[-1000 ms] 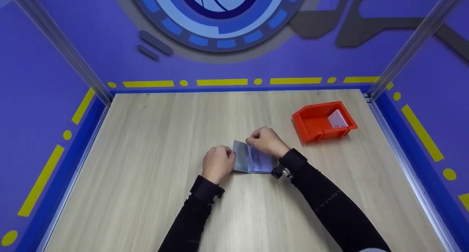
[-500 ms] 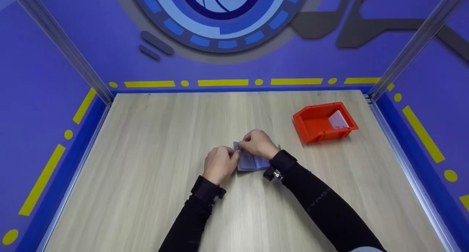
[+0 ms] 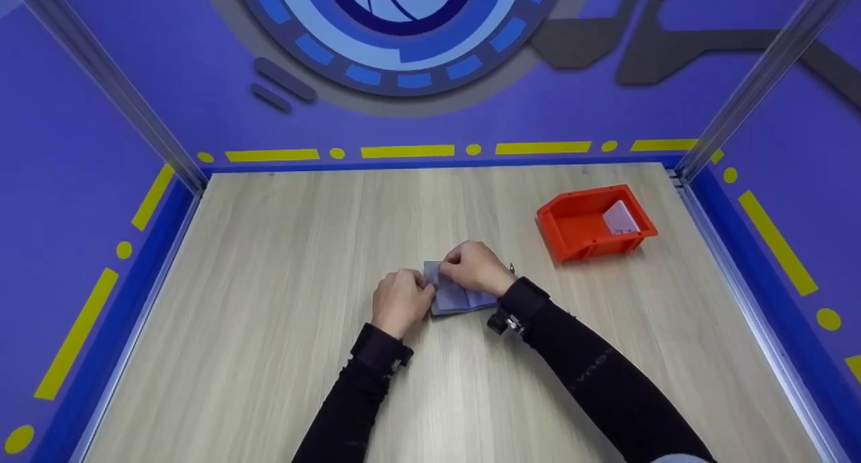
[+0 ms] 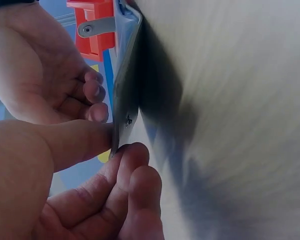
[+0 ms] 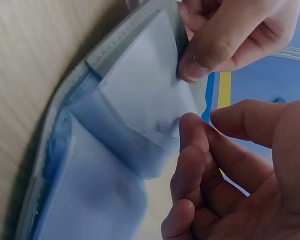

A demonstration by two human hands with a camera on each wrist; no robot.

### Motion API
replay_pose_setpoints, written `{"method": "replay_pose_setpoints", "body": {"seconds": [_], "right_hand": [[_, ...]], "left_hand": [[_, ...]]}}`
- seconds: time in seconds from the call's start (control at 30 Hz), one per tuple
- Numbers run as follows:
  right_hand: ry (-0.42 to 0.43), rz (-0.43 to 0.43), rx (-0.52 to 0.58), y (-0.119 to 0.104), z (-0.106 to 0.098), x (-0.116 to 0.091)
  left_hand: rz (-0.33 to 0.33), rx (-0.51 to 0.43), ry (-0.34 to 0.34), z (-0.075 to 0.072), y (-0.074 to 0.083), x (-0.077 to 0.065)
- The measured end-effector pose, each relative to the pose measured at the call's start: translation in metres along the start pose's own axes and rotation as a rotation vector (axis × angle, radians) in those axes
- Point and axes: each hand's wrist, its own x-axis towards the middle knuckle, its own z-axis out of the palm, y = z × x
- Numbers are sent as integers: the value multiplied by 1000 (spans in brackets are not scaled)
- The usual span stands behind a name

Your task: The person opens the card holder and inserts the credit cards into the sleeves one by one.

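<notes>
A grey card holder [image 3: 452, 300] with clear plastic sleeves lies spread on the wooden table, its left cover tilted up. My left hand [image 3: 402, 305] pinches that cover's outer edge between thumb and fingers; the cover [image 4: 125, 95] shows edge-on in the left wrist view. My right hand [image 3: 476, 268] reaches over the holder from the right. In the right wrist view its fingertips are right at the edge of a sleeve [image 5: 140, 75] lying against the left cover; I cannot tell whether they pinch it. Another sleeve [image 5: 95, 185] covers the other side. A snap strap [image 4: 96, 27] sticks out.
A red open-front bin [image 3: 585, 251] stands at the back right of the table [image 3: 303, 247], with a whitish piece [image 3: 620, 219] inside it. Blue-purple panels [image 3: 430, 130] and metal posts [image 3: 746, 79] enclose the back and sides.
My right hand has moved left over the holder, and sleeves have turned over toward the left cover. Since half a second ago it has shifted only slightly. My left hand stays at the cover's edge.
</notes>
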Motion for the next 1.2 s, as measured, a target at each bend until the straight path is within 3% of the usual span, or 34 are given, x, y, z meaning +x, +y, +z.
{"method": "replay_pose_setpoints", "body": {"seconds": [0.43,0.7,0.93,1.2], "right_hand": [[116,106,-118,21,-19,-10],[90,122,-20,35,-33,-16],[136,112,-19,41,-63,-24],[178,192,-22,61,-108,-32]], "left_hand": [[-41,22,34,9,-8,2],[-53,17,46,11,-11,0],[-59,21,42,11,-11,0],[-72,2,27,11,-10,0]]}}
